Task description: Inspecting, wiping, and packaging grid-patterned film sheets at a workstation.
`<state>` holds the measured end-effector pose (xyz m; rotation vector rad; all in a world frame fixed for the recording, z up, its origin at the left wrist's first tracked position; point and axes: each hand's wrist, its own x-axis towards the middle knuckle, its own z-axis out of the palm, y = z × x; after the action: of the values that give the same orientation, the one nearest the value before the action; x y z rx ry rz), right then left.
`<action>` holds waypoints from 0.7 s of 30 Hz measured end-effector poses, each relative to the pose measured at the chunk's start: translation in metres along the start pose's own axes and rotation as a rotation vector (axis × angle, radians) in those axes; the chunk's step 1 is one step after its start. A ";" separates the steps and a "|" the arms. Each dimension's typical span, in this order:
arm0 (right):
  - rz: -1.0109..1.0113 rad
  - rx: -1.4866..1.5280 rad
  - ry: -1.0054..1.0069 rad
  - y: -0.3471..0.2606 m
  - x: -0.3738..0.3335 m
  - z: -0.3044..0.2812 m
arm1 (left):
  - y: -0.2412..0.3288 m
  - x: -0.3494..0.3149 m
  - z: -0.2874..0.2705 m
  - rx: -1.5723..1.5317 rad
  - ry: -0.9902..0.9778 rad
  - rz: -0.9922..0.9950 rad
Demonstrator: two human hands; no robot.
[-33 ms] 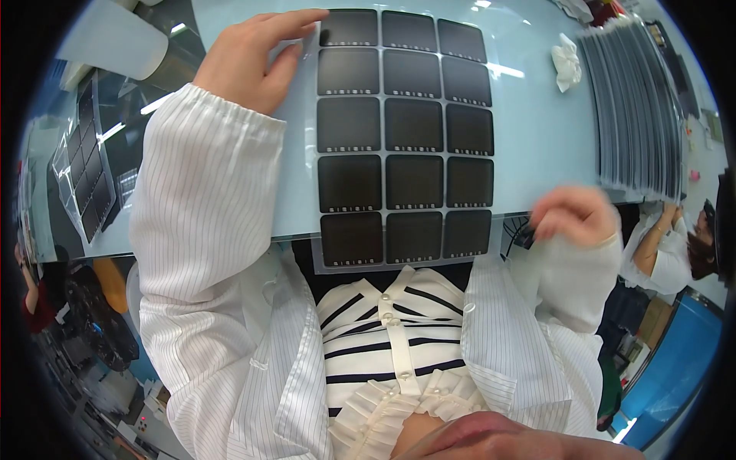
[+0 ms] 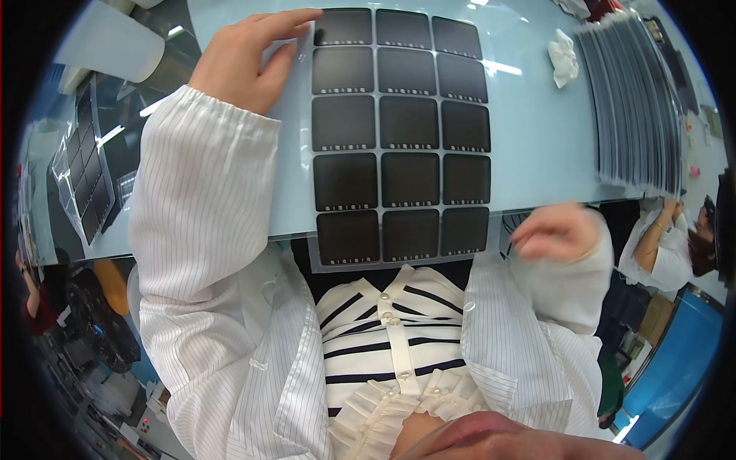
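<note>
A large sheet of dark rectangular panels (image 2: pixel 410 123) lies on the pale glass-topped table (image 2: pixel 529 146), its panels set in rows with light gaps and small pale marks along their lower edges. Its near end sticks out past the table edge toward me. My left hand (image 2: pixel 249 57) rests at the far left corner of the sheet, fingers stretched out and thumb apart, fingertips touching the edge. Off the sheet's near right corner, by the table edge, my right hand (image 2: pixel 558 232) hovers with curled fingers. Motion smears it, so whether it holds anything is unclear.
A tall stack of thin sheets (image 2: pixel 632 107) stands at the right, with a crumpled white tissue (image 2: pixel 563 60) beside it. Another panelled sheet (image 2: pixel 90 169) lies at the left, below a whitish translucent container (image 2: pixel 115 38). A person in white (image 2: pixel 655 238) is at the far right.
My right hand has moved left and slightly down, toward the sheet's near right corner. My left hand keeps its place at the far left corner.
</note>
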<state>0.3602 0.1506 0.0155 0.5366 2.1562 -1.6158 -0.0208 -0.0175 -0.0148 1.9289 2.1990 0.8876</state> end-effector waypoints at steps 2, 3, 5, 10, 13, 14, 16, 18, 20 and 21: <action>-0.013 -0.055 -0.194 0.029 0.013 0.038 | 0.001 0.007 0.002 -0.035 -0.004 0.010; -0.032 -0.007 -0.183 0.034 0.023 0.064 | 0.000 0.010 0.001 -0.059 -0.004 -0.002; 0.060 0.287 -0.126 0.027 0.045 0.099 | -0.007 0.013 0.004 -0.036 0.004 0.012; -0.154 0.781 0.126 -0.005 0.064 0.118 | -0.019 0.012 0.005 -0.138 0.031 -0.071; -0.127 0.795 0.183 -0.003 0.056 0.122 | -0.025 0.011 0.011 -0.264 0.096 -0.118; -0.025 0.710 0.155 -0.011 0.052 0.121 | -0.027 0.009 0.009 -0.327 0.145 -0.122; -0.014 0.550 0.082 -0.006 0.043 0.121 | -0.029 0.007 0.005 -0.365 0.119 -0.162; 0.021 0.561 0.074 0.001 0.034 0.127 | -0.029 0.007 0.005 -0.410 0.095 -0.204; 0.069 0.606 0.083 0.005 0.029 0.134 | -0.031 0.008 0.005 -0.389 0.108 -0.235; 0.067 0.603 0.080 0.009 0.028 0.138 | -0.031 0.008 0.004 -0.387 0.112 -0.236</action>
<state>0.3525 0.0223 -0.0421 0.8450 1.6501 -2.2354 -0.0481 -0.0092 -0.0303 1.4464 2.0605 1.2886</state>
